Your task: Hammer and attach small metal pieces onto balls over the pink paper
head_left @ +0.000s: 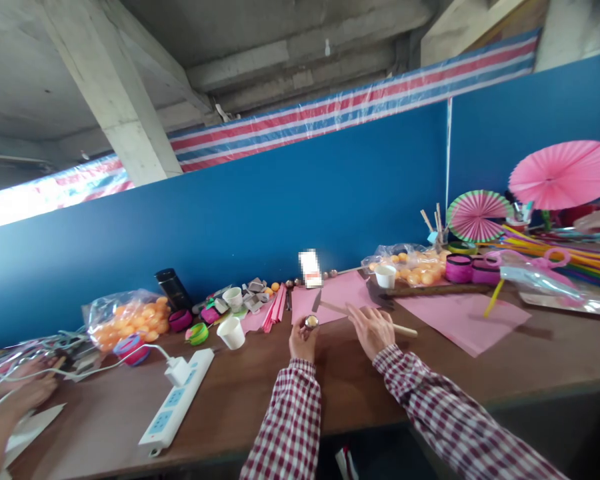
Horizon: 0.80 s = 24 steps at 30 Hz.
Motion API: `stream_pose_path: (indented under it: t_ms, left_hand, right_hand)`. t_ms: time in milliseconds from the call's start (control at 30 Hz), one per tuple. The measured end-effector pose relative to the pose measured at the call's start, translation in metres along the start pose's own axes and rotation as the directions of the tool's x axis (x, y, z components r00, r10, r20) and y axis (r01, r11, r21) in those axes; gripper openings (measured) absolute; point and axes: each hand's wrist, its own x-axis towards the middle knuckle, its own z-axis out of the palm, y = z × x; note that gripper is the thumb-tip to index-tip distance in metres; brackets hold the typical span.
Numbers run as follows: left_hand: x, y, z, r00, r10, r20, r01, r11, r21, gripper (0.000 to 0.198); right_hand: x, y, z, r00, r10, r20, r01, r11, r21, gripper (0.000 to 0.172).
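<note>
My left hand is closed around a small round object with a dark, shiny rim and a pale yellowish middle; its kind is unclear. To its right, my right hand grips a small hammer with a long, light wooden handle. The handle passes under my fingers, and its narrow dark head lies just beyond the round object, apart from it. Both hands are over the brown table, in front of a pink sheet. A lit phone leans at the back of this sheet.
A power strip and white paper cup stand left. Bags of orange balls sit along the blue partition. Another person's hands work at far left. Right are a pink sheet and paper fans.
</note>
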Motion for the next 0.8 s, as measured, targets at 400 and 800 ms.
stream_pose_path:
  t_ms: [400, 800]
  left_hand:
    - [0.0000, 0.0003, -0.0018, 0.999, -0.030, -0.024, 0.030, 0.999, 0.009, 0.043]
    - [0.0009, -0.0008, -0.0037, 1.000, 0.021, -0.008, -0.021, 0.999, 0.049, 0.041]
  right_hand:
    - [0.0005, -0.0007, -0.0018, 0.998, -0.051, 0.036, 0.052, 0.999, -0.003, 0.035]
    - [-0.0001, -0.0021, -0.0024, 1.000, -0.021, 0.005, 0.021, 1.000, 0.005, 0.033]
